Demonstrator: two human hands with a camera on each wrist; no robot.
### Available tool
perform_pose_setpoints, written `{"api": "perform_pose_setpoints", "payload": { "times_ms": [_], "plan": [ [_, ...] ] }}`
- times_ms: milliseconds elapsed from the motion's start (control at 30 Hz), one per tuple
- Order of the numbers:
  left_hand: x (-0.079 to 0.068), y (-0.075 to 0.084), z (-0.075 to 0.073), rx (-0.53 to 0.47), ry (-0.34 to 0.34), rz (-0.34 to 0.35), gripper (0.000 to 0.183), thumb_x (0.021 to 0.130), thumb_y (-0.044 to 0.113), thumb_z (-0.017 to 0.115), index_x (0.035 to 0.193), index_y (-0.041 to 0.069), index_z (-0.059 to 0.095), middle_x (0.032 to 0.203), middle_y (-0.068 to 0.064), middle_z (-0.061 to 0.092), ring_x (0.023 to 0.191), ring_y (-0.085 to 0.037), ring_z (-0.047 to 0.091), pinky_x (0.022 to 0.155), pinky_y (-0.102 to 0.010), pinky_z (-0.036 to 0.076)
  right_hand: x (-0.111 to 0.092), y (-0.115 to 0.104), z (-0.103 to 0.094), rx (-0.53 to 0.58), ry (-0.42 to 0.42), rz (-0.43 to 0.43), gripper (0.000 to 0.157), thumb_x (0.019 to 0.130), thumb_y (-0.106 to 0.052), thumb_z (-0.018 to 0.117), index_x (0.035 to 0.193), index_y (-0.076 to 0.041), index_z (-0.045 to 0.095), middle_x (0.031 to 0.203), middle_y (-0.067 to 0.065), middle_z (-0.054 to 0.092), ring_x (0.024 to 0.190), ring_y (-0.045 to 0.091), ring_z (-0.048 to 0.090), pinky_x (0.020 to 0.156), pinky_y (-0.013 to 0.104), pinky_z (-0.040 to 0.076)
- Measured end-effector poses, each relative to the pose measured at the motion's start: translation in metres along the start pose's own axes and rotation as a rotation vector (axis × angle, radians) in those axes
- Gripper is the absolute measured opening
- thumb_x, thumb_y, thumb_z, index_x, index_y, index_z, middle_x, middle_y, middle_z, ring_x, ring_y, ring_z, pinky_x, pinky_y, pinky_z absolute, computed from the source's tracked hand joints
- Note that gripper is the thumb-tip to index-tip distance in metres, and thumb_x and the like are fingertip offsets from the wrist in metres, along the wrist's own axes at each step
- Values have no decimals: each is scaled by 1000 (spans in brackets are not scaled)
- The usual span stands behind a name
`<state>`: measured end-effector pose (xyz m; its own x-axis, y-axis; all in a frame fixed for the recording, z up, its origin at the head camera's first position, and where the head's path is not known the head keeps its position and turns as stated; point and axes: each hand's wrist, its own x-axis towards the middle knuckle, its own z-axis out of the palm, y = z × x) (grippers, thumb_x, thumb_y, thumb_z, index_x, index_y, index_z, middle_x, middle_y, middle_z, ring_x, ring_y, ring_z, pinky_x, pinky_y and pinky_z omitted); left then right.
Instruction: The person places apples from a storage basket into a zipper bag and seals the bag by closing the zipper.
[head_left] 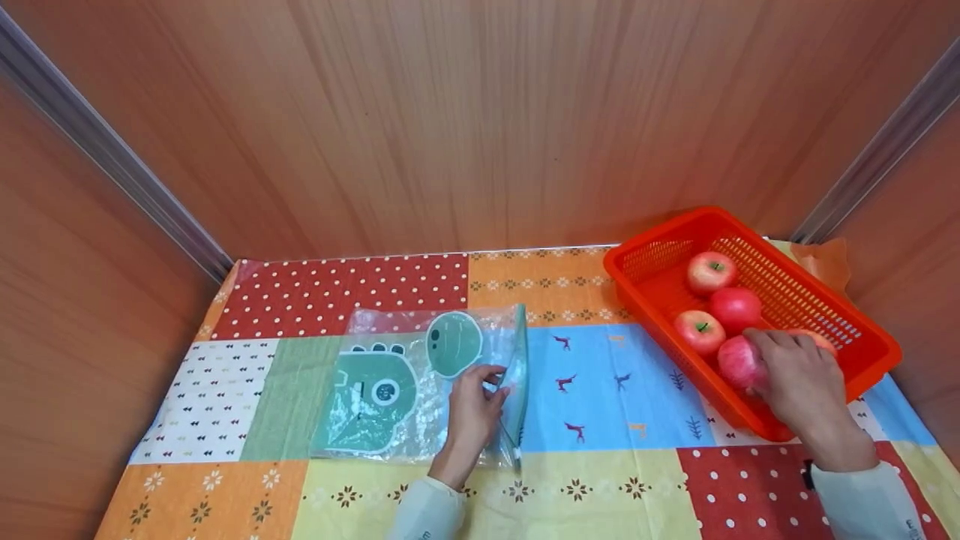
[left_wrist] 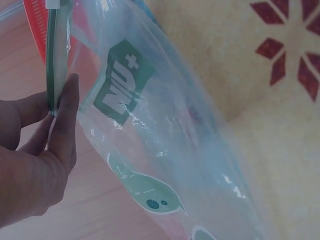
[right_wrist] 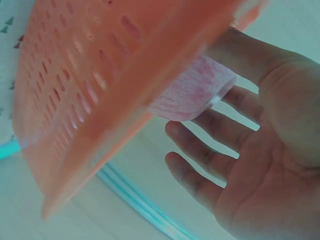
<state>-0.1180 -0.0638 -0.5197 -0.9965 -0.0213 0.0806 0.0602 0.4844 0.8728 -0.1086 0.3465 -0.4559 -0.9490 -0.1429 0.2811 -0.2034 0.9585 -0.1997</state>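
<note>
A clear plastic zip bag [head_left: 431, 424] with green dinosaur prints lies on the patchwork cloth. My left hand [head_left: 472, 409] pinches its green zip edge [head_left: 523, 349] between thumb and fingers; the left wrist view shows the bag's mouth side [left_wrist: 170, 120] lifted by that pinch. Over at the right, my right hand [head_left: 802, 382] reaches into the red plastic basket [head_left: 645, 300]. Its thumb and fingers go round a pink streaked apple [head_left: 741, 362], also seen as a pink surface [right_wrist: 195, 90] past the basket rim in the right wrist view. My hand partly hides another apple [head_left: 816, 341].
Beside the held apple in the basket lie a red-yellow apple [head_left: 700, 332], a deeper red fruit [head_left: 736, 308] and one more apple [head_left: 712, 272]. Wood-grain panels [head_left: 450, 135] rise behind and at both sides. An orange flap [head_left: 825, 262] sits behind the basket.
</note>
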Motion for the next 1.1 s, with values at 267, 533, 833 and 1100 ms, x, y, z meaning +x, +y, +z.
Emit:
{"api": "perform_pose_setpoints", "payload": {
  "times_ms": [267, 533, 833, 1100],
  "plan": [
    [3, -3, 2, 17, -19, -1, 23, 92, -9, 74, 115, -7, 73, 100, -17, 70, 76, -20, 67, 67, -32, 61, 3, -7, -5, -19, 56, -9, 87, 58, 1, 98, 136, 6, 60, 127, 34, 63, 103, 53, 55, 92, 76, 49],
    [7, -5, 3, 29, -28, 5, 23, 93, -9, 73, 115, -6, 73, 100, -17, 69, 77, -20, 67, 70, -35, 61, 5, -20, -11, -18, 75, -3, 87, 59, 1, 97, 138, 5, 60, 131, 33, 61, 107, 53, 54, 93, 78, 47],
    [12, -4, 5, 55, -61, -15, 23, 94, -7, 73, 117, -6, 73, 103, -18, 69, 79, -19, 66, 74, -37, 61, 6, -39, -17, -16, 82, -29, 91, 59, 0, 98, 142, 2, 60, 137, 31, 60, 114, 53, 53, 96, 78, 46],
    [14, -4, 6, 65, -61, -16, 23, 94, -7, 73, 117, -3, 74, 102, -15, 69, 80, -19, 66, 74, -36, 61, 9, -55, -24, -24, 77, -41, 93, 59, -2, 100, 143, -1, 60, 138, 29, 60, 117, 51, 53, 96, 77, 47]
  ]
}}
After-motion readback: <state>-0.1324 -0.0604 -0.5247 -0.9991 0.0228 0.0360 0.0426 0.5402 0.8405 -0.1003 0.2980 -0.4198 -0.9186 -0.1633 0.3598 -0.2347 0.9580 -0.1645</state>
